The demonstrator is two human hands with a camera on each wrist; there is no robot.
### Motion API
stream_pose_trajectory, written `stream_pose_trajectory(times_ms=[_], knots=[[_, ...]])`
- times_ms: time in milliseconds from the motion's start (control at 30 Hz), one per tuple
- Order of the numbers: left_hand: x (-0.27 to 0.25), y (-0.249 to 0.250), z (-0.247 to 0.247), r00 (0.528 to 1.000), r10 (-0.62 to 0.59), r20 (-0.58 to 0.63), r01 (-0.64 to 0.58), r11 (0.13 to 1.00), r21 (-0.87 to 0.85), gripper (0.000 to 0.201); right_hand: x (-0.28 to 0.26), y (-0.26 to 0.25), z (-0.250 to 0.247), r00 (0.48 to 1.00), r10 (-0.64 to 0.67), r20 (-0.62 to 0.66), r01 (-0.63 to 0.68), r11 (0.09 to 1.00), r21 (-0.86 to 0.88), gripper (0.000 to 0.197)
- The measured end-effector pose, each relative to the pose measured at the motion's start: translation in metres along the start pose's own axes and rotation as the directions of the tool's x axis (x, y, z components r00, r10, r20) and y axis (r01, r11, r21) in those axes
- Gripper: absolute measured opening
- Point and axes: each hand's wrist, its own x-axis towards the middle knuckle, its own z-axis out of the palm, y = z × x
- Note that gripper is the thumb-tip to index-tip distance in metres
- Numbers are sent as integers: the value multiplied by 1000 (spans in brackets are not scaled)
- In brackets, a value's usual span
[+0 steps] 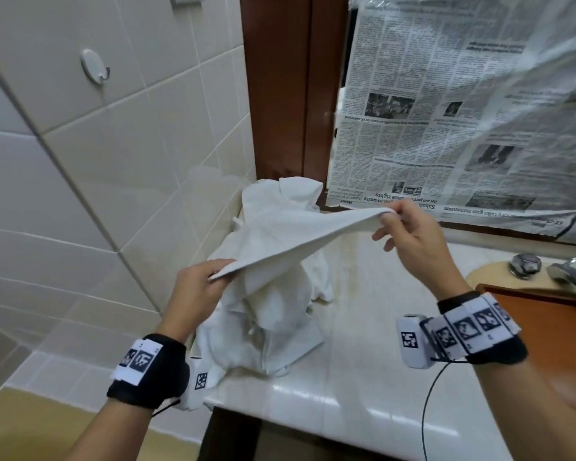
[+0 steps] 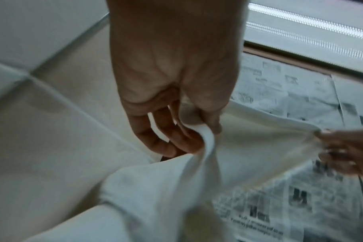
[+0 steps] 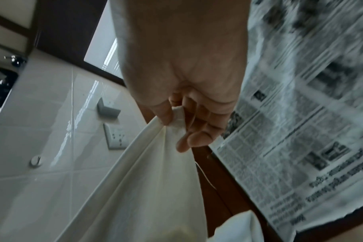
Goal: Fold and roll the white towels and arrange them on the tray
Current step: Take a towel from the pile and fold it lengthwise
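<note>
A white towel (image 1: 296, 237) is stretched in the air between both hands, above a heap of more white towels (image 1: 273, 314) on the pale counter. My left hand (image 1: 210, 277) pinches its near corner, low and to the left; the same pinch shows in the left wrist view (image 2: 199, 131). Higher and further right, my right hand (image 1: 393, 214) pinches the far corner, thumb against fingers (image 3: 176, 117). The towel (image 3: 139, 188) hangs down from that grip. The edge of a brown wooden tray (image 1: 539, 314) shows at the right.
The counter (image 1: 363, 344) runs along a tiled wall (image 1: 113, 144) on the left. A newspaper-covered window (image 1: 446, 111) stands behind. A chrome tap (image 1: 526, 266) and the rim of a basin sit at the right. A wall hook (image 1: 95, 66) hangs up left.
</note>
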Motion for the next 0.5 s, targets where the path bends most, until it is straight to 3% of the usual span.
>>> stream_pose_trajectory(times_ms=[100,200,267,500], knots=[[1,37,0,995,40,89,-26,988,-155,14,-13,-9,-46,997,24,-70,-24,1000,4,11],[2,84,1,989,114,95,-81,951,-299,19,-33,-23,-90,991,-1,-131,-3,1000,-26,13],[-1,116,3,983,176,51,-150,933,-328,18,-49,-33,-116,987,-20,-157,12,998,-55,15],[-32,210,19,970,244,21,-210,874,-438,12,-116,-80,-204,967,-91,-236,71,993,-91,22]])
